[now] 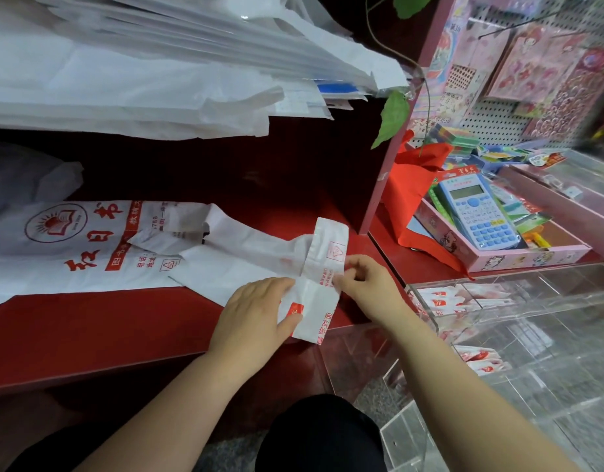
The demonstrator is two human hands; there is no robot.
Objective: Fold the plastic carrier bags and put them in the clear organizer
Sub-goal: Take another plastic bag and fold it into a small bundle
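A white carrier bag with red print, folded into a narrow strip [322,267], lies near the right front corner of the red shelf [89,332]. My left hand [256,311] presses flat on the strip's left side, thumb on its lower end. My right hand [365,281] pinches the strip's right edge. Unfolded white bags with red print [72,247] lie spread to the left, handles toward the strip. The clear organizer [518,321] stands lower right, with folded bags [450,299] in its compartments.
A thick stack of white bags [140,69] rests on the shelf above. To the right a pink tray [518,258] holds a blue calculator [477,212] and stationery, beside a red cloth [409,195]. A pegboard with stickers [532,73] fills the upper right.
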